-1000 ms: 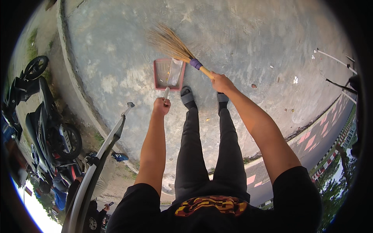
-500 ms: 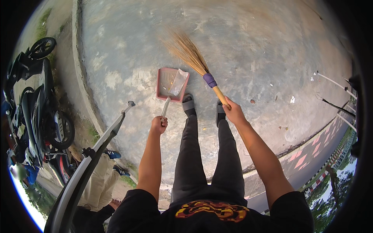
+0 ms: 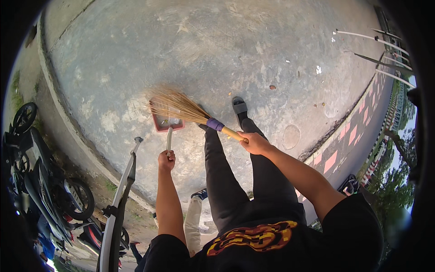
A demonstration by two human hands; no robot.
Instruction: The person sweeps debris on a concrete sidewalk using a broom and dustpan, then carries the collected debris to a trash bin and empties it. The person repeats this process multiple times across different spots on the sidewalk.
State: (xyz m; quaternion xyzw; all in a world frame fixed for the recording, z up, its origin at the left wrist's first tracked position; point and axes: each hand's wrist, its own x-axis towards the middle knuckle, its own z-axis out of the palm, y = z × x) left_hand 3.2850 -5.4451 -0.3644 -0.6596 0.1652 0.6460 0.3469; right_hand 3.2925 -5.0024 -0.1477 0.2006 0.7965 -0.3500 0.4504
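Note:
My left hand (image 3: pixel 166 160) is wrapped round the pale handle of a pink dustpan (image 3: pixel 157 125), which sits on the concrete in front of me. Bits of litter (image 3: pixel 171 120) show inside the pan. In my right hand (image 3: pixel 254 143) is the wooden handle of a straw broom (image 3: pixel 188 109), bound with purple wrapping. Its bristles fan out leftward over the dustpan and hide the pan's far part. Whether the bristle tips touch the pan or the floor I cannot tell.
Motorcycles (image 3: pixel 41 177) stand to the left beyond a low concrete curb (image 3: pixel 68 113). A grey metal pole (image 3: pixel 118 199) slants up near my left arm, and a person's pale trousers (image 3: pixel 193 222) show behind. Scattered on the floor are a brown scrap (image 3: pixel 272 87) and white scraps (image 3: pixel 318 69).
The broom has swung leftward and its bristles now overlie the dustpan. My view has turned, and my right foot has stepped forward.

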